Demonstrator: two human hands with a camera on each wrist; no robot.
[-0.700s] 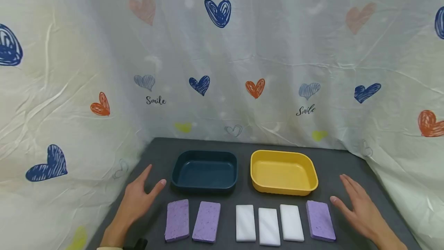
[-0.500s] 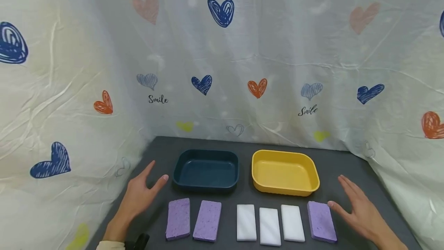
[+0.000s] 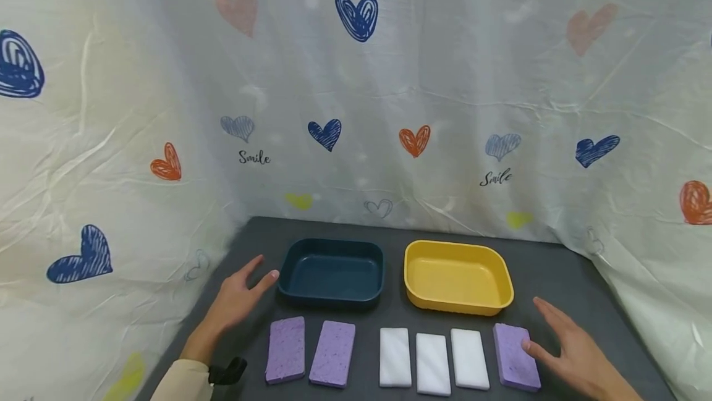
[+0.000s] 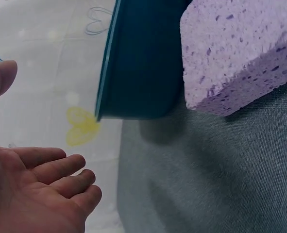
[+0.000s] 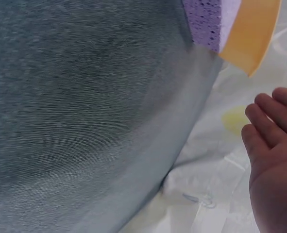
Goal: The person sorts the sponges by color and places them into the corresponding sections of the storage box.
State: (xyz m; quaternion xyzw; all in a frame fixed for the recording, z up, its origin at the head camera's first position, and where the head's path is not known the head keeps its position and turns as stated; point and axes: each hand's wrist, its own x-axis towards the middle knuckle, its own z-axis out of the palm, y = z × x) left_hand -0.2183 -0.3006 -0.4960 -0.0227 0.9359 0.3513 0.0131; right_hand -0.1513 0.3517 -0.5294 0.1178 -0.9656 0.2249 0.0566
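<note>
My left hand point(image 3: 236, 299) hovers just left of the dark blue tray point(image 3: 334, 298), thumb and fingers spread, holding nothing. In the left wrist view the left palm point(image 4: 31, 199) shows bare. My right hand point(image 3: 573, 351) is beside the rightmost purple sponge point(image 3: 514, 358); its thumb overlaps that sponge's right edge in the head view. Nothing lies in the right palm point(image 5: 279, 179) in its wrist view. Two more purple sponges, one at the far left point(image 3: 285, 350) and one beside it point(image 3: 332, 354), lie in front of the blue tray.
A yellow tray point(image 3: 456, 309) stands right of the blue one. Three white sponge blocks, left point(image 3: 395, 358), middle point(image 3: 432, 364) and right point(image 3: 470, 359), lie between the purple sponges. Behind the grey table point(image 3: 392, 237) hangs a white curtain point(image 3: 367, 80) with printed hearts.
My left hand has moved right and slightly forward, close to the blue tray. My right hand has shifted left and a little nearer, toward the rightmost purple sponge. The head view has shifted slightly.
</note>
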